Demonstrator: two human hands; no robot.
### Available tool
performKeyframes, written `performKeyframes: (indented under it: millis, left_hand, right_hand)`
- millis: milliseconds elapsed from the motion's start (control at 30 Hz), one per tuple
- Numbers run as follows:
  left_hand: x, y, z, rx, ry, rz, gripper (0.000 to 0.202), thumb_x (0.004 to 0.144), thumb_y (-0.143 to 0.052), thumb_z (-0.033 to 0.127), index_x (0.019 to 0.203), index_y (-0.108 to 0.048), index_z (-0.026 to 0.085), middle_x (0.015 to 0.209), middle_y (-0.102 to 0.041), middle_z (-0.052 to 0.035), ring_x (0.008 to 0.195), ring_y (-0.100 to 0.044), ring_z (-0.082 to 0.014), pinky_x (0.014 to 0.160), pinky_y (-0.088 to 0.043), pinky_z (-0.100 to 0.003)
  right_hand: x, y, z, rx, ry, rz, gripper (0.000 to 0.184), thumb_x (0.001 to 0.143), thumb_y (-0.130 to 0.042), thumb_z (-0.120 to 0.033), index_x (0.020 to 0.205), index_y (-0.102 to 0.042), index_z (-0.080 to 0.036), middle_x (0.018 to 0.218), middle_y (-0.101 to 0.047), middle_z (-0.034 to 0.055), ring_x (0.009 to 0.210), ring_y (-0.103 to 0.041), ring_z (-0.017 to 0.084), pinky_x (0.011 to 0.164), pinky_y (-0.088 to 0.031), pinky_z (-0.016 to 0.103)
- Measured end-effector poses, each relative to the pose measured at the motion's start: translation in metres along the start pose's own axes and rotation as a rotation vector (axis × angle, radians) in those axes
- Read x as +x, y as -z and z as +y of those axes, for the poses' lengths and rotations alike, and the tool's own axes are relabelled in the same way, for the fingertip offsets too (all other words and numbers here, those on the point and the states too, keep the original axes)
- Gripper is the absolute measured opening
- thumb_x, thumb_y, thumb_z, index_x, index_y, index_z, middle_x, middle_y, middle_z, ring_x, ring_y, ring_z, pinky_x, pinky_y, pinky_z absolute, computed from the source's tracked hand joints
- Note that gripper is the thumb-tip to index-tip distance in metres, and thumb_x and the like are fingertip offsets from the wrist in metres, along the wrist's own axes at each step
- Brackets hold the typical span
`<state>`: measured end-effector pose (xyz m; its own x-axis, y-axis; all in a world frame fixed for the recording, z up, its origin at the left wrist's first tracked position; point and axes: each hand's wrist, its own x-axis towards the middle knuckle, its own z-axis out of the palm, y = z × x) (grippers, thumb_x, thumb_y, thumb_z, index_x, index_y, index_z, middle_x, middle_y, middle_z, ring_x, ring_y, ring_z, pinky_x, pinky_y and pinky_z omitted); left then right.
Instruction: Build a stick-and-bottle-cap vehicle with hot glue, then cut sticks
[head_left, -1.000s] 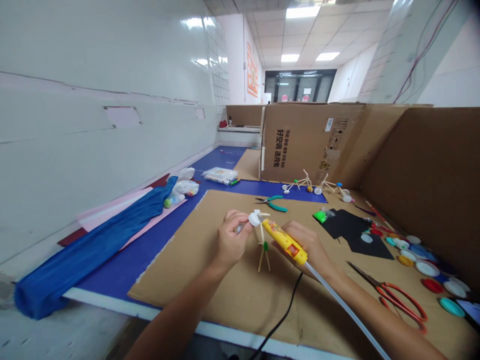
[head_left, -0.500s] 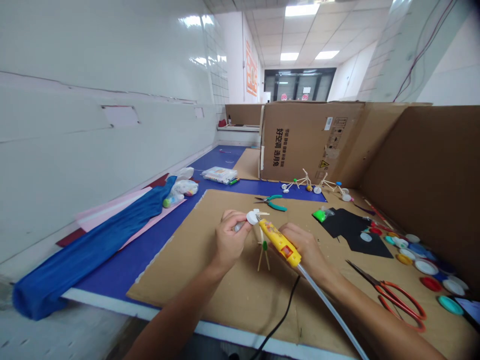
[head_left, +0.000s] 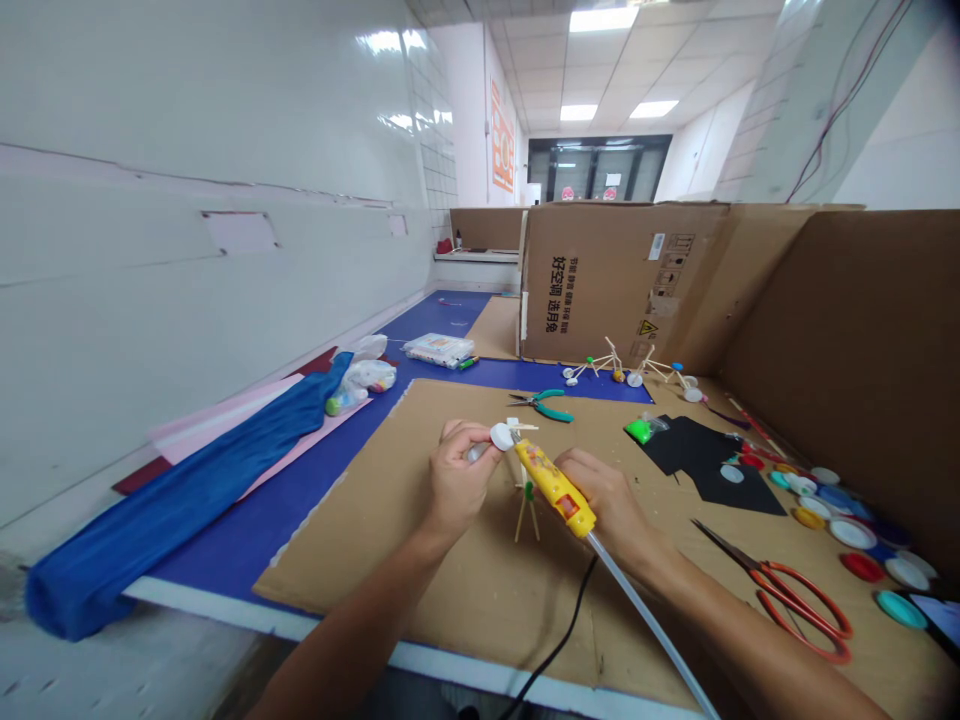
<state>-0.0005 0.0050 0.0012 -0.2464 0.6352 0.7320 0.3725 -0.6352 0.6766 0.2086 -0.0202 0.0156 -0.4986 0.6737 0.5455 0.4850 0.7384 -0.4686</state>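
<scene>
Yellow glue gun (head_left: 555, 488) has edged leftward since the earlier frame, gripped in the right hand (head_left: 602, 492); its long axis slants down rightward from the right side of the white cap (head_left: 502, 436), contact unclear. That cap sits pinched in the left hand (head_left: 459, 478). Joined sticks (head_left: 529, 492) stand just below the gun's tip, pliers (head_left: 535, 401) lie beyond, scissors (head_left: 765, 576) rest well right; nothing visible blocks between gun and cap

Bare left grip (head_left: 459, 482), bare right grip (head_left: 611, 497), bare left forearm (head_left: 367, 610), bare right forearm (head_left: 739, 612)
</scene>
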Motion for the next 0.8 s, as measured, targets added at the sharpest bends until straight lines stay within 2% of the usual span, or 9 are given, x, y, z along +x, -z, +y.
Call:
performKeyframes:
  millis: [233, 467, 633, 800]
  left_hand:
    - [0.0007, 0.0013, 0.0018, 0.014, -0.009, -0.009, 0.009, 0.077, -0.070, 0.020, 0.070, -0.066, 0.021, 0.072, -0.067, -0.0015, 0.078, -0.060, -0.0178, 0.074, -0.049, -0.030]
    - [-0.0014, 0.0003, 0.0009, 0.038, -0.055, 0.013, 0.006, 0.079, -0.070, 0.019, 0.075, -0.068, 0.021, 0.078, -0.069, -0.0020, 0.083, -0.062, -0.0180, 0.077, -0.050, -0.030]
    - [-0.0023, 0.0000, 0.0004, 0.086, -0.086, 0.034, 0.007, 0.079, -0.070, 0.018, 0.074, -0.067, 0.022, 0.077, -0.069, -0.0017, 0.083, -0.061, -0.0185, 0.078, -0.049, -0.032]
    - [-0.0026, -0.0011, 0.0010, 0.109, -0.101, 0.050, 0.010, 0.080, -0.070, 0.020, 0.072, -0.065, 0.022, 0.075, -0.068, -0.0010, 0.081, -0.061, -0.0186, 0.078, -0.049, -0.033]
  right_hand:
    - [-0.0011, 0.0017, -0.0037, 0.007, -0.018, -0.026, 0.020, 0.096, -0.051, -0.028, 0.081, -0.061, -0.019, 0.085, -0.061, 0.0062, 0.074, -0.056, 0.016, 0.067, -0.044, 0.026]
    - [-0.0008, 0.0012, -0.0056, -0.023, -0.031, -0.027, 0.014, 0.093, -0.055, -0.025, 0.080, -0.059, -0.020, 0.085, -0.061, 0.0056, 0.074, -0.056, 0.016, 0.067, -0.043, 0.026]
    - [-0.0025, -0.0014, -0.0063, -0.042, -0.047, -0.027, 0.017, 0.095, -0.049, -0.026, 0.082, -0.059, -0.019, 0.085, -0.060, 0.0061, 0.073, -0.055, 0.016, 0.065, -0.041, 0.026]
    - [-0.0051, -0.0055, -0.0072, -0.085, -0.073, -0.017, 0.016, 0.094, -0.050, -0.026, 0.081, -0.057, -0.020, 0.084, -0.060, 0.0051, 0.072, -0.055, 0.015, 0.064, -0.040, 0.025]
